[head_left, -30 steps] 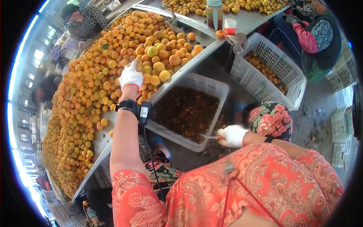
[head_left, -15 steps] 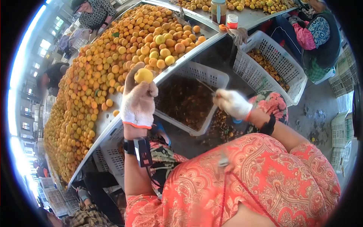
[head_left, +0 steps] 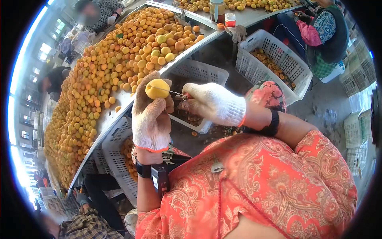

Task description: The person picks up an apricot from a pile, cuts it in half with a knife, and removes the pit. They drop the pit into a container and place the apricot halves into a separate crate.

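My left hand [head_left: 152, 125], in a stained white work glove, grips a yellow apricot [head_left: 156, 89] between thumb and fingers. My gloved right hand [head_left: 217, 102] is closed around a small knife [head_left: 176, 93]. Its thin blade points left and lies across the side of the apricot. Below both hands, a white plastic crate [head_left: 207, 71] with dark bits in it is partly hidden by my gloves. A big pile of apricots [head_left: 115, 59] covers the metal table on the left, just beyond my left hand.
Another white crate [head_left: 302, 63] at the right holds cut apricot pieces. By my left forearm stands a third crate [head_left: 119, 153]. A bottle [head_left: 217, 11], a red-and-white jar [head_left: 230, 20] and a glove [head_left: 238, 33] are at the table's corner. Several people sit around.
My right hand has moved left and brought the knife to the apricot. My left hand, still gripping the fruit, has turned slightly and sits a little lower in view.
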A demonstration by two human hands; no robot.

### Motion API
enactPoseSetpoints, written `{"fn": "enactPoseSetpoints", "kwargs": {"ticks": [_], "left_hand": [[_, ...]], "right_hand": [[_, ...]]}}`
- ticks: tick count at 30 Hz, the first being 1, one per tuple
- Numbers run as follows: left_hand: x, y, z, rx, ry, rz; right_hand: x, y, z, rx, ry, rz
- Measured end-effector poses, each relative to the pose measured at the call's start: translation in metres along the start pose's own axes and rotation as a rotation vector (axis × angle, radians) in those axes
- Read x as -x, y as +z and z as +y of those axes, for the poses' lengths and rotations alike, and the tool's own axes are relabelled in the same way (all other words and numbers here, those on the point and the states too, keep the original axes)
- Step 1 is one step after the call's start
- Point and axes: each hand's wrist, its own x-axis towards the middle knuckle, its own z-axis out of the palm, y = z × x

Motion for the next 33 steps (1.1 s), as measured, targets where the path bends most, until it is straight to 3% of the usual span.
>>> {"fn": "enactPoseSetpoints", "kwargs": {"ticks": [10, 25, 33], "left_hand": [[0.004, 0.023, 0.001, -0.153, 0.037, 0.061], [0.01, 0.058, 0.002, -0.203, 0.118, 0.154], [0.011, 0.063, 0.002, -0.108, 0.146, 0.041]], "right_hand": [[0.014, -0.008, -0.003, 0.084, -0.065, 0.067], [0.024, -0.008, -0.009, 0.061, 0.002, 0.102], [0.028, -0.008, -0.017, -0.009, 0.016, 0.152]]}}
